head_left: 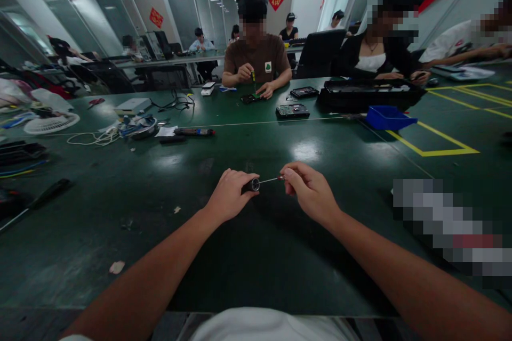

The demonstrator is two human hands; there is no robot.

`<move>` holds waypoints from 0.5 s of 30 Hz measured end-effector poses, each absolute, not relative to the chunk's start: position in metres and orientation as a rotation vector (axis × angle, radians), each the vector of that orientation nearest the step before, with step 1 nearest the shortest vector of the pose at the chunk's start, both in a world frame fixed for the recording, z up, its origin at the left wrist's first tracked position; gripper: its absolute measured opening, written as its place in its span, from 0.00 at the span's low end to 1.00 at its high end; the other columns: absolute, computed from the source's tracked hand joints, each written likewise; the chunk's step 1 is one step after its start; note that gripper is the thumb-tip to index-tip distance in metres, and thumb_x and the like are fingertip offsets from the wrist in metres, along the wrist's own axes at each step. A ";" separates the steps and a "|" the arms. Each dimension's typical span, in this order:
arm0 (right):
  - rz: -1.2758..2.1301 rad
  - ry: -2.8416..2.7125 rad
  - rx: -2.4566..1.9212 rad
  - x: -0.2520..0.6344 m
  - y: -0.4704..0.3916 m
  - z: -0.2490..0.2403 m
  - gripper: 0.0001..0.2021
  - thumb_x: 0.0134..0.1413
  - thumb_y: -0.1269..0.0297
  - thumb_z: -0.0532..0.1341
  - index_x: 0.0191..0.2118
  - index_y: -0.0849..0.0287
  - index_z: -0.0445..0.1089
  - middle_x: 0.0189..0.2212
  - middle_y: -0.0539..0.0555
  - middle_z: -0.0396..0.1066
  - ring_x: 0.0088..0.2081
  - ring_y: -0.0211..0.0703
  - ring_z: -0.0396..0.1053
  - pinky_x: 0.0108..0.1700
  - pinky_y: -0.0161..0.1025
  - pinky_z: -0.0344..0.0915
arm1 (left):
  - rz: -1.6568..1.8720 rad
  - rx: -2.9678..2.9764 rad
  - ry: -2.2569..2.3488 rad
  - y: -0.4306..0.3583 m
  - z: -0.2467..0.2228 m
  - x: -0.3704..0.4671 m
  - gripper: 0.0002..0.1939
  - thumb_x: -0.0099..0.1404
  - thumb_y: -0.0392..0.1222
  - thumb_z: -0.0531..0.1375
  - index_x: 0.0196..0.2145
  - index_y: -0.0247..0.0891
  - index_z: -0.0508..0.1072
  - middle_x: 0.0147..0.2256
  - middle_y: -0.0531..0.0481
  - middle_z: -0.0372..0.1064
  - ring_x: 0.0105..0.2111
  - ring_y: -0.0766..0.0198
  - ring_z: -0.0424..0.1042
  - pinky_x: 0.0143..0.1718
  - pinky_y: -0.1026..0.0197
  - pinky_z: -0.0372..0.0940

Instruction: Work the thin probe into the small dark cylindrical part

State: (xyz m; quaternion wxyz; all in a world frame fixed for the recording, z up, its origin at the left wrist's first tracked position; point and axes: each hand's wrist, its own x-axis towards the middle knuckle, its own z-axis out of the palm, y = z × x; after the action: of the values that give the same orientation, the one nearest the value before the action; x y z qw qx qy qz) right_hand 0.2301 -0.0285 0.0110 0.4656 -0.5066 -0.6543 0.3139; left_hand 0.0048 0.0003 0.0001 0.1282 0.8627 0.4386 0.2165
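- No brand or label on the screwdriver [262,182] can be read.
- It has a dark, round handle and a thin metal shaft, held level above the green worktop [256,256].
- Left hand [229,195] grips the handle.
- Right hand [309,191] pinches the shaft tip.

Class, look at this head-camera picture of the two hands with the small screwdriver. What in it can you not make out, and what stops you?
Head view:
- Screwdriver handle: mostly wrapped by the left hand.
- Screwdriver tip: covered by the fingertips of the right hand, so what it meets is unseen.
- Patch on the green table at right: blurred out.
- Parts the person opposite works on: too small to tell.
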 end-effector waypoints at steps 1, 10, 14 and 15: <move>0.748 -1.623 -1.269 0.230 -0.029 0.011 0.14 0.66 0.54 0.55 0.37 0.56 0.72 0.21 0.48 0.67 0.24 0.40 0.66 0.27 0.38 0.59 | 0.626 2.509 1.275 0.000 0.000 0.005 0.19 0.66 0.41 0.65 0.54 0.42 0.73 0.46 0.49 0.76 0.47 0.55 0.71 0.52 0.48 0.60; 1.029 -1.219 -1.080 0.228 -0.018 0.001 0.11 0.57 0.55 0.63 0.42 0.54 0.68 0.32 0.51 0.73 0.34 0.43 0.72 0.40 0.43 0.70 | 0.656 2.467 1.329 -0.001 0.004 0.005 0.19 0.68 0.43 0.64 0.56 0.41 0.72 0.47 0.46 0.75 0.48 0.53 0.70 0.57 0.44 0.59; 1.413 -0.903 -1.053 0.232 -0.008 -0.002 0.15 0.56 0.48 0.63 0.33 0.57 0.70 0.23 0.50 0.69 0.26 0.42 0.69 0.35 0.45 0.73 | 0.646 2.531 1.303 0.002 0.004 0.002 0.19 0.69 0.41 0.62 0.57 0.44 0.71 0.51 0.47 0.74 0.53 0.53 0.68 0.64 0.37 0.49; 1.420 -0.885 -1.061 0.233 -0.006 -0.003 0.16 0.56 0.48 0.63 0.32 0.57 0.70 0.22 0.49 0.68 0.24 0.41 0.68 0.33 0.43 0.72 | 0.623 2.542 1.318 0.004 0.003 0.002 0.18 0.69 0.40 0.62 0.56 0.45 0.71 0.51 0.47 0.74 0.54 0.53 0.68 0.65 0.34 0.46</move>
State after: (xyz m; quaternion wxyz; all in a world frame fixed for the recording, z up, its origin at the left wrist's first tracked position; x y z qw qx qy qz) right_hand 0.2330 -0.0060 -0.0029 0.5481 -0.4479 -0.3735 0.5996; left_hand 0.0015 0.0037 0.0025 0.1056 0.8626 0.4473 0.2115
